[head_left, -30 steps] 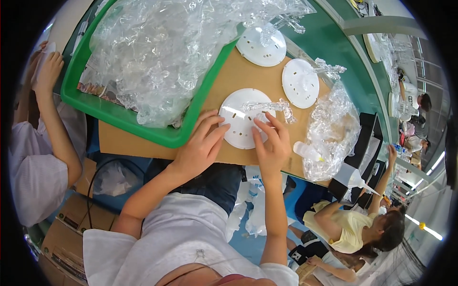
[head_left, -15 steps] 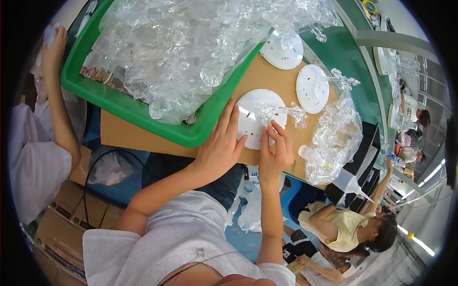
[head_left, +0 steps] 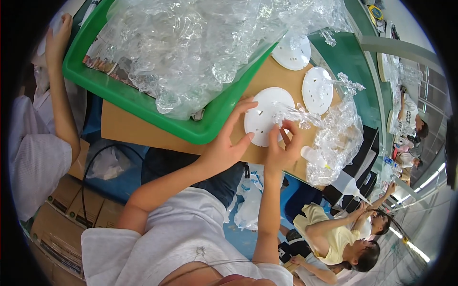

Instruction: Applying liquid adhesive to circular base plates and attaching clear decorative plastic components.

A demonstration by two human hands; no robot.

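A white round disc (head_left: 260, 121) with small holes lies on the brown board in front of me. My left hand (head_left: 228, 138) has its thumb and fingers spread along the disc's left edge, touching it. On the disc's right half a clear branched plastic piece (head_left: 300, 116) lies, sticking out past the rim. My right hand (head_left: 284, 150) pinches at its near end, fingers bent; the exact contact is partly hidden. Farther back are two more white discs, one (head_left: 317, 90) with a clear branched piece (head_left: 348, 83) on it, the other (head_left: 293, 53) partly covered by plastic.
A green tray (head_left: 143, 117) heaped with clear plastic pieces (head_left: 186, 52) stands at the left. Clear bagging (head_left: 341, 138) and a small white bottle (head_left: 312, 155) lie right of the disc, near a white nozzle bottle (head_left: 348, 186). Co-workers sit at left and right.
The disc has shifted slightly right in view, as have the tray and board. My right hand has moved right along with the clear piece, and my left fingers have spread wider.
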